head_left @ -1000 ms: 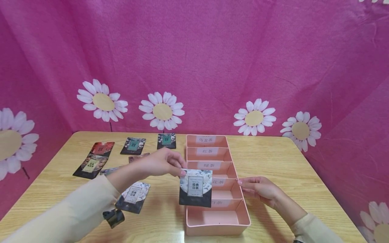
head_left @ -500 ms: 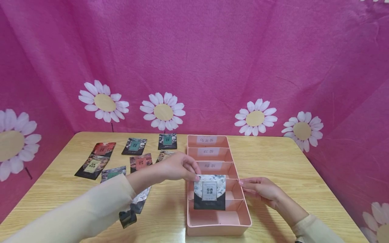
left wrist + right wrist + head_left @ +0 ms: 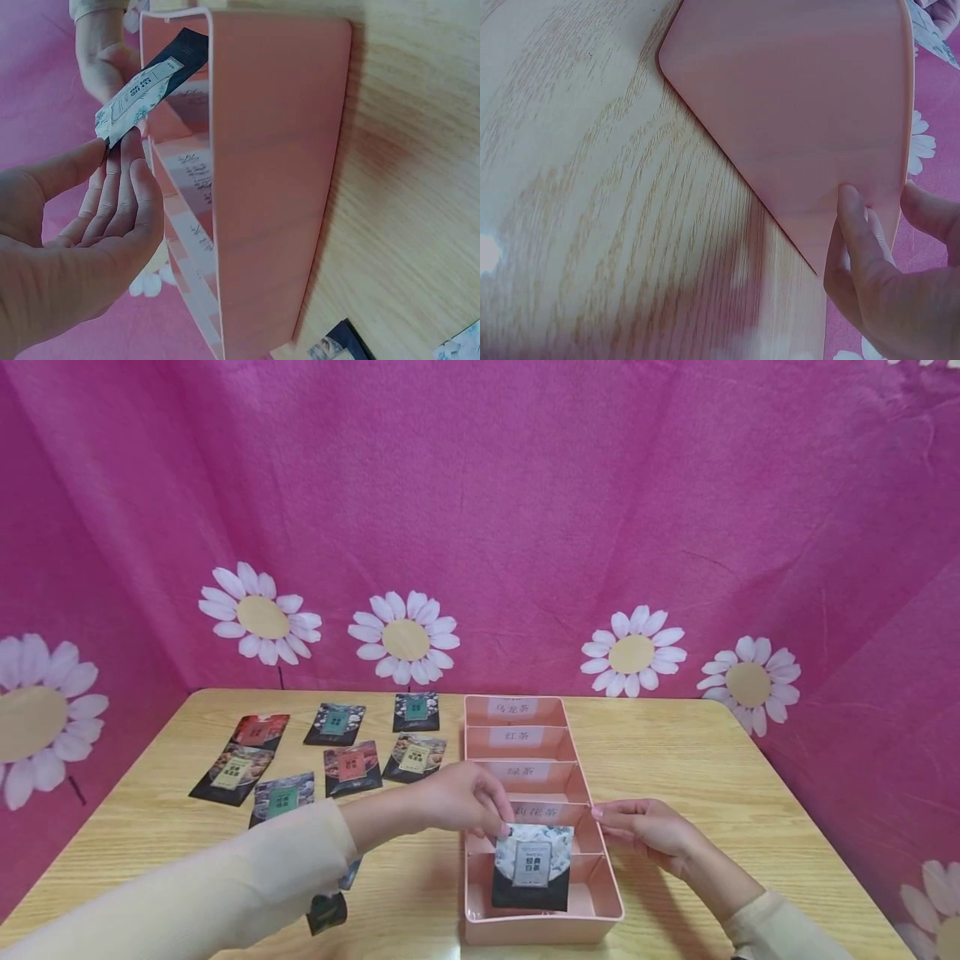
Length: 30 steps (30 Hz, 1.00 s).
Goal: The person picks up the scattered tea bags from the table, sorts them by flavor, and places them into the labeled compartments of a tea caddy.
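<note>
My left hand (image 3: 465,797) pinches a tea sachet (image 3: 532,868) by its upper left corner, between thumb and fingertips. White floral print covers the sachet's top, with a grey label in the middle and black below. It hangs upright over the nearest compartment of a pink divided box (image 3: 540,932). In the left wrist view the sachet's black end (image 3: 187,46) overlaps the box's open top. My right hand (image 3: 652,831) holds the box's right side, the thumb at the rim and the other fingers against the outer wall (image 3: 802,112). White paper labels with Chinese writing mark the compartments.
Several sachets lie left of the box, among them a red-topped one (image 3: 260,731), green-labelled ones (image 3: 335,723) and a yellow-labelled one (image 3: 414,757). My left sleeve (image 3: 262,868) covers part of the near ones. A pink daisy curtain (image 3: 510,527) stands behind the table.
My left hand has carried the sachet right and toward me, from the box's left edge to over its nearest compartment. My right hand has stayed at the box's side.
</note>
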Motion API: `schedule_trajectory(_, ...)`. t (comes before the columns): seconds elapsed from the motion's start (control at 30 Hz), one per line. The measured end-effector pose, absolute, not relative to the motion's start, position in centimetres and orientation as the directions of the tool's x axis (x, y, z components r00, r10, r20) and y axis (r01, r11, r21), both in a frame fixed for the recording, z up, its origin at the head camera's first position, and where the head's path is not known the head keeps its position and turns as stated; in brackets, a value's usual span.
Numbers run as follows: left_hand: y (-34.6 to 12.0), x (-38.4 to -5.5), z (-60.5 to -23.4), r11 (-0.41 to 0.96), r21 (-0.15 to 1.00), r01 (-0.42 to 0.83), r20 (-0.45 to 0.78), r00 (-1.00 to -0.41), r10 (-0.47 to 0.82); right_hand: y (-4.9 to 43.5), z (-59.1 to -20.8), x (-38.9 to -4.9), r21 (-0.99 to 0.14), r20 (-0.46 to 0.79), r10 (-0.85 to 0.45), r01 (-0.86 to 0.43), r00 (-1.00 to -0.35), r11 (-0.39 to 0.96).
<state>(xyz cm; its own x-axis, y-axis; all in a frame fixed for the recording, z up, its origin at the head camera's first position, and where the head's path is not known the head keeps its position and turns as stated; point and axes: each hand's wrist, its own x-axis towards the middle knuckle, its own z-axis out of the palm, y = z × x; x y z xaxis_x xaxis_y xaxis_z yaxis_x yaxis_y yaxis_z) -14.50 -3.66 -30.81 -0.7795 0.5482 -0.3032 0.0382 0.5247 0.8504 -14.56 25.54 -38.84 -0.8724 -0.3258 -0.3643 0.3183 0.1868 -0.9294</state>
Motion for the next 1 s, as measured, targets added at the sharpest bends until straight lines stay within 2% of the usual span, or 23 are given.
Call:
schedule_trajectory(0.33, -2.8, -13.6, -32.3, 0.541, 0.839, 0.061, -0.295, -0.784, 0.546, 25.6, -38.9, -14.6, -0.930, -0.364, -0.330, 0.318, -0.871, 0.186)
schedule_trajectory(0.53, -2.3, -13.1, -33.2, 0.575, 0.809, 0.122, -0.274, -0.787, 0.552, 25.7, -38.9, -14.6, -0.930, -0.362, -0.336, 0.312, -0.869, 0.194)
schedule_trajectory(1.0, -2.1, -12.4, -33.1, 0.588, 0.779, 0.218, -0.221, -0.783, 0.582, 25.6, -38.8, -14.7, -0.931, -0.360, -0.346, 0.311, -0.866, 0.190)
